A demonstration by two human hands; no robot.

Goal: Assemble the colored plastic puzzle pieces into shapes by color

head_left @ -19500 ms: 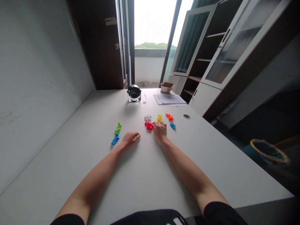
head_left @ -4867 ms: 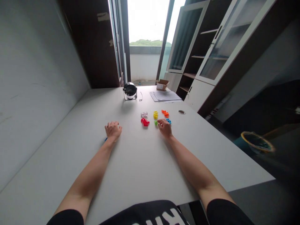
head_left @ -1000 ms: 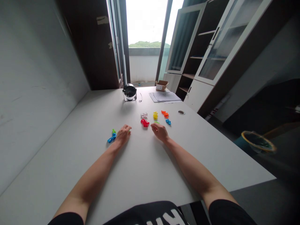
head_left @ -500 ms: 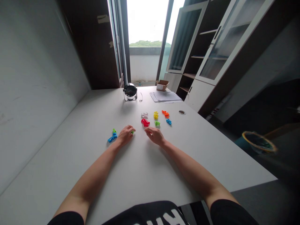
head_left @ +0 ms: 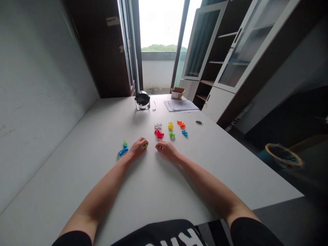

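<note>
My left hand (head_left: pixel 138 147) is closed on a small green piece (head_left: pixel 145 145), which shows between the fingertips. To its left lie blue pieces (head_left: pixel 123 150) with a green one (head_left: pixel 125 142) touching them. My right hand (head_left: pixel 165 149) rests on the table with its fingers curled together; whatever it may hold is hidden. Just beyond it is a red cluster (head_left: pixel 159 134). Behind that sits a white cluster (head_left: pixel 158 125), with yellow pieces (head_left: pixel 170 126) and orange pieces (head_left: pixel 180 124) to its right. Another green piece (head_left: pixel 172 135) and a blue piece (head_left: pixel 184 133) lie nearer.
On the white table (head_left: pixel 151 191) stand a round black device (head_left: pixel 142 99) and a small open cardboard box (head_left: pixel 177 93) at the back. Papers (head_left: pixel 181 105) lie before the box. A cable hole (head_left: pixel 199 123) is near the right edge; a wall borders the left.
My right hand has drawn slightly left and toward me, away from the red cluster, and its fingers have come closer together. My left hand has hardly moved.
</note>
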